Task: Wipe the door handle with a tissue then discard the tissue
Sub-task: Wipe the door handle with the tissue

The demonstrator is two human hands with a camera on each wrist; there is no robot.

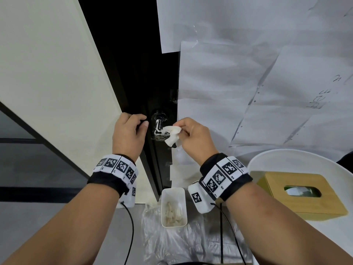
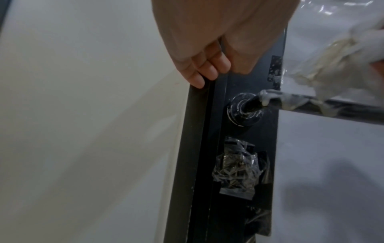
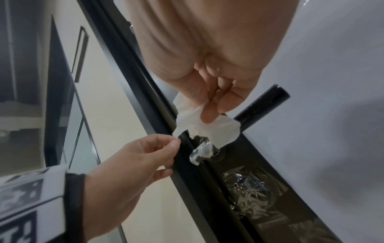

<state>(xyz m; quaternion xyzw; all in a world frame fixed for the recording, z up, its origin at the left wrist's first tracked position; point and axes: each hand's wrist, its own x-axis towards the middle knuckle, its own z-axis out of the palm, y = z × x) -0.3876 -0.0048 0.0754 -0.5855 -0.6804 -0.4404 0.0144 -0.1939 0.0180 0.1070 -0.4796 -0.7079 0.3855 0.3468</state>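
A: Where am I?

B: Mid-wipe. Your right hand [image 1: 193,134] pinches the tissue [image 1: 172,135] against the door handle [image 3: 260,106], at 12 o'clock from the bin [image 1: 173,207]. White residue remains near the base, so drag inward next.

A: My left hand [image 1: 128,134]?

B: Fingers curled on the door edge [image 2: 199,131]. The lever under the tissue is hidden.

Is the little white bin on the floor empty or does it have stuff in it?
Not empty. The small white rectangular bin holds crumpled used tissues, piled low on its bottom, seen from the head view.
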